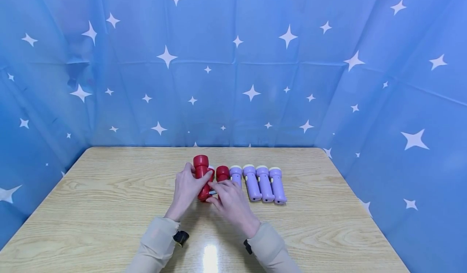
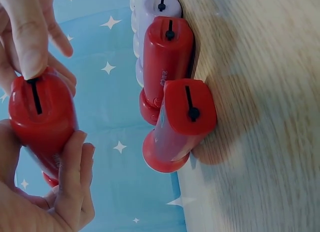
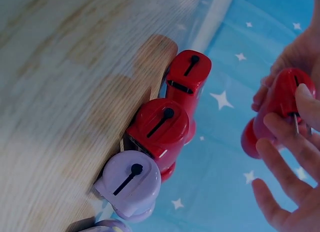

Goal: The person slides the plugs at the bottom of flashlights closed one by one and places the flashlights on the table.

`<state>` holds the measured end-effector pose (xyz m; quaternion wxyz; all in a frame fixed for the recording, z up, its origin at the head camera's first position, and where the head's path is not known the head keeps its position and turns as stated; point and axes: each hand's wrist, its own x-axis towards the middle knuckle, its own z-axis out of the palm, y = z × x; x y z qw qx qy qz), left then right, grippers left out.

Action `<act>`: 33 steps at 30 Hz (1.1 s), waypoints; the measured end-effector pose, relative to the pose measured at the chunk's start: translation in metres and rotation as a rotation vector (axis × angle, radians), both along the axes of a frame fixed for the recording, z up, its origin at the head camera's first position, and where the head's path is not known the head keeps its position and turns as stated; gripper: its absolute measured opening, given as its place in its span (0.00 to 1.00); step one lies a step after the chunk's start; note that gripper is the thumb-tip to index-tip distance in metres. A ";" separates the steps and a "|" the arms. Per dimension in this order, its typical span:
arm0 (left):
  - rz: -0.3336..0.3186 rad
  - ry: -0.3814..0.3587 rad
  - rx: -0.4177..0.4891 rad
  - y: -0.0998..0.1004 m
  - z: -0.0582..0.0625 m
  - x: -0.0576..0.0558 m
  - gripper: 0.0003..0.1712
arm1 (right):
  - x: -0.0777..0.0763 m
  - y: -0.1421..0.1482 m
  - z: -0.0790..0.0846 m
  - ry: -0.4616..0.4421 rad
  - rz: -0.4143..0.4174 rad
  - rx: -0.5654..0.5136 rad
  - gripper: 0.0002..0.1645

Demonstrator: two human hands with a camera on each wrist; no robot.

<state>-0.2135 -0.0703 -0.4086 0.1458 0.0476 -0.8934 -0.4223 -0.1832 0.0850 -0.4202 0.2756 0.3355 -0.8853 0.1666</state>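
My left hand (image 1: 186,188) grips a red flashlight (image 1: 201,169) around its body, raised above the table with its butt end towards me. The thumb of my right hand (image 1: 233,203) presses the black slider on that end, and its index finger touches the side. Two metal prongs (image 3: 295,124) stick out of the flashlight beside this finger in the right wrist view. Two more red flashlights lie on the table beyond: one (image 2: 185,117) stands nearest in the left wrist view, the other (image 2: 167,55) next to it.
Several purple flashlights (image 1: 277,186) lie in a row to the right of the red ones, heads pointing away. The wooden table (image 1: 109,208) runs back to a blue curtain (image 1: 226,82) with white stars. Black straps (image 1: 180,237) show at both sleeves.
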 end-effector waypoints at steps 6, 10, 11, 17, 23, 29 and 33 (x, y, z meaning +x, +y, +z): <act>0.011 0.008 0.005 0.001 -0.001 0.000 0.25 | 0.000 -0.001 -0.001 0.004 0.015 -0.034 0.23; 0.016 0.000 0.012 0.003 -0.001 0.001 0.25 | -0.001 -0.002 -0.001 0.011 0.028 -0.077 0.22; 0.016 -0.002 0.015 0.004 0.000 0.001 0.25 | -0.001 -0.002 -0.001 0.012 0.031 -0.087 0.22; 0.015 -0.004 0.036 0.007 -0.001 0.004 0.26 | -0.002 -0.001 -0.002 0.051 0.049 -0.116 0.20; 0.028 0.005 0.030 0.008 -0.002 0.005 0.26 | -0.002 -0.001 -0.001 0.051 0.046 -0.117 0.19; 0.043 0.017 0.032 0.009 -0.002 0.005 0.26 | -0.001 -0.002 0.000 0.051 0.044 -0.131 0.19; 0.049 0.034 0.032 0.010 -0.002 0.005 0.25 | -0.002 -0.002 -0.001 0.058 0.049 -0.139 0.18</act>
